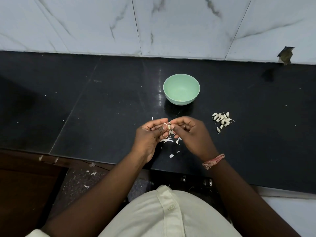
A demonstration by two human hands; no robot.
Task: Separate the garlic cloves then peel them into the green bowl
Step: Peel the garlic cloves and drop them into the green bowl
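A green bowl (181,89) stands on the black counter, a bit of pale garlic showing at its bottom. Just in front of it my left hand (152,134) and my right hand (191,132) meet over the counter. Both pinch one small garlic clove (168,126) between thumbs and fingertips, its papery skin partly loose. A pile of several unpeeled cloves (222,120) lies to the right of my right hand. White skin scraps (169,140) lie under and below my hands.
The black stone counter (102,108) ends at a marble-tiled wall (153,26) behind. Its front edge runs just below my wrists. A brown wooden surface (25,185) sits lower left, with skin flakes on the speckled floor (82,178).
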